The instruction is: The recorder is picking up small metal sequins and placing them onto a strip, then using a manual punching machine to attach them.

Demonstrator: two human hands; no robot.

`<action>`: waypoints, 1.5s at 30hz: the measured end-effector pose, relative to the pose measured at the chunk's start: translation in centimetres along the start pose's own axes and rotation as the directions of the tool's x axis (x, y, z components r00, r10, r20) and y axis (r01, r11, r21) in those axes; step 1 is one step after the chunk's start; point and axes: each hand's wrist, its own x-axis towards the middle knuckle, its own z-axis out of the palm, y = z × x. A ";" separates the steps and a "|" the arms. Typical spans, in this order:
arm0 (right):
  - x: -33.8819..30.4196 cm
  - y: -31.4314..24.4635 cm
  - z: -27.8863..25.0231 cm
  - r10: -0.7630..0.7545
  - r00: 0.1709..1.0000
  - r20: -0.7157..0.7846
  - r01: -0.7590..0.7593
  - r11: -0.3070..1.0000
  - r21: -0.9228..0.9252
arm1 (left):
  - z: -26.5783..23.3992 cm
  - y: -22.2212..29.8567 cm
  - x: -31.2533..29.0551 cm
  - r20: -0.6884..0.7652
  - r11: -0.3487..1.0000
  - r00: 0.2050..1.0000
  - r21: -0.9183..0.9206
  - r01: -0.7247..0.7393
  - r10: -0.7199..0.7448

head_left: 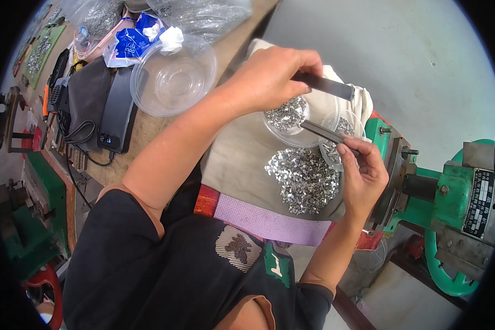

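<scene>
My left hand (278,77) is closed on one end of a dark flat bar (330,86), held out over a clear round tub (269,126) of small silver metal pieces. Lower and to the right, my right hand (366,173) pinches a narrow grey metal strip (327,132) that slants up to the left. This strip passes over small clear cups (363,131) with more metal bits in them. A loose pile of shiny metal pieces (305,180) lies on the beige cloth (231,165) in front of me, left of my right hand.
An empty clear bowl (173,82), a blue tissue pack (131,47) and a black power bank (115,118) with a cable occupy the bench at left. Green vise-like machinery (451,192) stands at right. A lilac strip (269,220) edges the cloth near my body.
</scene>
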 end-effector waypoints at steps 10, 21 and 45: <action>-11.1 0.0 -5.5 0.226 0.974 0.028 -0.227 0.954 0.194 | -0.8 1.7 -3.4 0.251 0.948 0.968 -0.306 0.090 -0.011; -19.6 4.9 -7.0 0.670 0.696 -0.260 -0.670 0.736 0.101 | 4.4 0.9 -12.5 0.946 0.809 0.299 -0.077 0.583 -0.126; -9.5 1.5 6.4 -0.028 0.993 0.114 0.076 0.893 -0.444 | 3.2 0.8 -15.3 0.348 0.962 0.918 0.253 0.103 -0.190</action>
